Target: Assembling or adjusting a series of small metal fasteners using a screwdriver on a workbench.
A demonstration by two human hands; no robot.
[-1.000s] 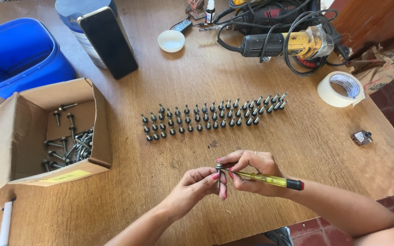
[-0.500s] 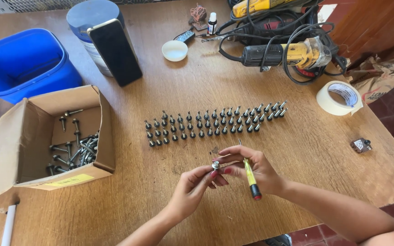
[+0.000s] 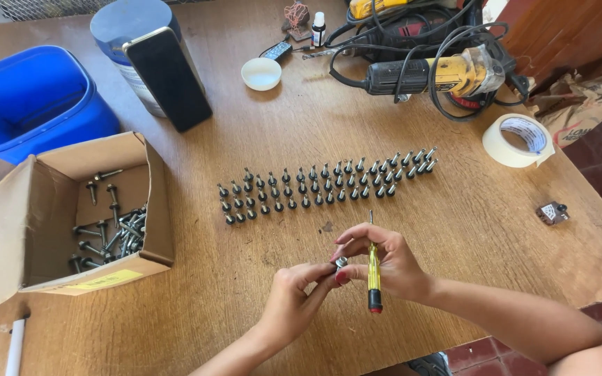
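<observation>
An open brown cardboard box (image 3: 71, 216) lies on its side at the left of the wooden table, its flaps spread, with a yellow label (image 3: 102, 280) along its front edge. Behind it, a phone (image 3: 167, 78) with a dark, blank screen leans upright against a round blue-lidded tub (image 3: 137, 42) that bears a pale printed label. A small white dropper bottle (image 3: 319, 30) with a dark cap stands near the far edge. Crumpled brown paper packaging (image 3: 583, 104) lies at the right, off the table.
</observation>
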